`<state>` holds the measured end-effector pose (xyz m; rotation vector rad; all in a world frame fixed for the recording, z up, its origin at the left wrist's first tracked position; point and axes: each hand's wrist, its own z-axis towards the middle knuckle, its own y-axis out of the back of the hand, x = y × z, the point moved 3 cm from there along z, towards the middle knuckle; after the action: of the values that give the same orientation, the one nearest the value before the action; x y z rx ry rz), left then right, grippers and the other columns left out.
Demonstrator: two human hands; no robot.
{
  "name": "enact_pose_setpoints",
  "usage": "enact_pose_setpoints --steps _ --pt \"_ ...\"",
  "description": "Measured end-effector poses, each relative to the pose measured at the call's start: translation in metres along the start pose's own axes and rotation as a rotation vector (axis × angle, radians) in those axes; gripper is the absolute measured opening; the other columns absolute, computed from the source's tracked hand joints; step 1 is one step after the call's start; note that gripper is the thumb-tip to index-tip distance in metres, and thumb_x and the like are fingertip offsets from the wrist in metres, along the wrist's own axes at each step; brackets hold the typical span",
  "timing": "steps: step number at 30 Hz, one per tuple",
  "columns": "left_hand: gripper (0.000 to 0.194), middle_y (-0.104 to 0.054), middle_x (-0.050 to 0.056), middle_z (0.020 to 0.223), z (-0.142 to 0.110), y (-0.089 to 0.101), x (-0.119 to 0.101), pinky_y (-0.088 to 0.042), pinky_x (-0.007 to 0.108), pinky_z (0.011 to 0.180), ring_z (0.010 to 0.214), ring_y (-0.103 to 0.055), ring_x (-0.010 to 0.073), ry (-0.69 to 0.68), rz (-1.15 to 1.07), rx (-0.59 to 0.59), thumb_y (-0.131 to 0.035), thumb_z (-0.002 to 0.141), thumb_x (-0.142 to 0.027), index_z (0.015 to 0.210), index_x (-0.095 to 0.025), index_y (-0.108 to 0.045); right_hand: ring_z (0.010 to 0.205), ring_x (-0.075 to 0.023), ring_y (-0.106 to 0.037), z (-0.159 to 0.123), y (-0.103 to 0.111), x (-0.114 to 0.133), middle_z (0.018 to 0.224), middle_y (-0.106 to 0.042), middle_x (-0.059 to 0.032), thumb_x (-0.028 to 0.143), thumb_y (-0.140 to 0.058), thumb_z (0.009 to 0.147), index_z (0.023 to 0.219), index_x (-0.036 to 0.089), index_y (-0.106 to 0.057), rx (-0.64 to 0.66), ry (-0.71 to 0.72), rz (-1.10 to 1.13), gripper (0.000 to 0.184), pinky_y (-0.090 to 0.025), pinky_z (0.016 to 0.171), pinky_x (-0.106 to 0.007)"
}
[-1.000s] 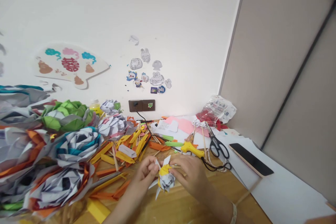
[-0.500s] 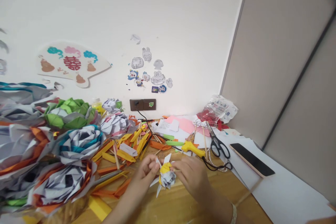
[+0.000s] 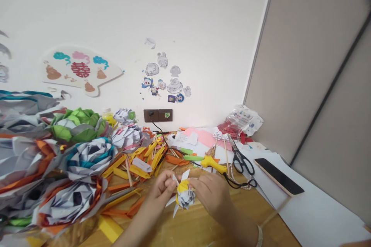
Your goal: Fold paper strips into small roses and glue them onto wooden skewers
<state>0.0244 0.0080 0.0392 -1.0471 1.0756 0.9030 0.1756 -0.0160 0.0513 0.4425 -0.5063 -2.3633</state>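
Note:
A small paper flower (image 3: 185,198), white inside with yellow petals and pointed white strips sticking out, is held above the wooden table. My left hand (image 3: 164,190) pinches it from the left, thumb and fingers closed at its edge. From the right, my right hand (image 3: 211,191) has its fingers closed against the flower's yellow upper side. Whether a separate piece sits under the right fingertips is hidden. Behind my right hand lies a yellow hot glue gun (image 3: 213,164), its dark cord running beside it.
Large folded paper flowers (image 3: 89,156) crowd the left. Orange and yellow paper strips (image 3: 142,166) lie scattered with sticks in the middle. To the right are scissors (image 3: 241,158), a phone (image 3: 278,176) and white sheets (image 3: 319,208). A cord runs to a wall socket (image 3: 158,115).
The right fingers shift slightly along the flower's right side, lifting a little and then closing in on its yellow part again. My left hand keeps its hold. The view drifts slightly.

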Motion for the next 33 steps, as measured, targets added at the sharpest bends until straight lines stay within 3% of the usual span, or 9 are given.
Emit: enact_pose_setpoints --steps 3,8,11,13,19,25,33 --pt "0.039 -0.057 -0.004 0.062 0.0 0.001 0.0 -0.043 0.021 0.057 0.057 -0.054 0.0113 -0.003 -0.011 0.011 -0.072 0.058 -0.051 0.066 -0.018 -0.053 0.052 -0.0149 -0.055 0.0 -0.004 -0.004 0.056 -0.059 -0.0018 0.019 -0.038 0.093 0.085 0.017 -0.063 0.057 -0.105 0.179 0.026 -0.037 0.049 -0.027" --pt "0.036 -0.057 -0.004 0.059 0.002 0.005 0.005 -0.04 0.019 0.052 0.054 -0.053 0.0105 0.002 -0.035 0.025 -0.073 0.06 -0.048 0.067 -0.018 -0.054 0.067 -0.0146 -0.06 -0.005 -0.016 -0.018 0.076 -0.062 -0.0023 0.033 -0.05 0.087 0.091 0.019 -0.057 0.14 -0.625 0.801 0.016 -0.046 0.056 -0.023" --pt "0.034 -0.057 -0.005 0.055 0.002 0.007 0.011 -0.037 0.018 0.049 0.049 -0.052 0.0091 0.045 -0.076 -0.004 -0.073 0.061 -0.045 0.067 -0.018 -0.053 0.057 -0.0125 -0.053 -0.006 -0.014 -0.021 0.066 -0.053 0.0019 0.032 -0.042 0.09 0.098 0.019 -0.05 0.116 -0.725 0.841 0.018 -0.042 0.05 -0.021" --pt "0.033 -0.058 -0.005 0.054 0.002 0.008 0.014 -0.037 0.018 0.048 0.047 -0.051 0.0087 0.07 -0.082 -0.008 -0.073 0.063 -0.043 0.067 -0.018 -0.052 0.055 -0.0121 -0.05 -0.004 -0.009 -0.02 0.064 -0.051 0.0027 0.029 -0.039 0.09 0.094 0.019 -0.05 0.123 -0.662 0.762 0.015 -0.04 0.05 -0.022" --pt "0.037 -0.052 -0.007 0.045 0.002 0.009 0.018 -0.03 0.017 0.043 0.04 -0.047 0.0066 0.136 -0.084 0.107 -0.074 0.06 -0.044 0.066 -0.017 -0.051 0.075 -0.016 -0.056 0.003 -0.002 -0.013 0.077 -0.06 -0.003 0.028 -0.046 0.089 0.086 0.019 -0.055 0.187 -0.275 0.652 0.013 -0.043 0.067 -0.028" --pt "0.04 -0.052 -0.008 0.045 0.002 0.01 0.019 -0.029 0.017 0.042 0.038 -0.044 0.0057 0.173 -0.04 0.162 -0.074 0.058 -0.048 0.068 -0.017 -0.051 0.08 -0.0162 -0.056 0.006 0.001 -0.009 0.08 -0.061 -0.0036 0.038 -0.052 0.087 0.087 0.019 -0.057 0.294 -0.19 0.656 0.019 -0.043 0.071 -0.029" --pt "0.04 -0.047 -0.009 0.044 0.002 0.008 0.019 -0.026 0.016 0.042 0.037 -0.039 0.0037 0.184 -0.033 0.205 -0.074 0.059 -0.048 0.065 -0.017 -0.049 0.066 -0.0139 -0.053 0.01 -0.001 0.0 0.066 -0.058 -0.0012 0.035 -0.036 0.094 0.076 0.019 -0.056 0.295 -0.142 0.615 0.031 -0.039 0.06 -0.025"
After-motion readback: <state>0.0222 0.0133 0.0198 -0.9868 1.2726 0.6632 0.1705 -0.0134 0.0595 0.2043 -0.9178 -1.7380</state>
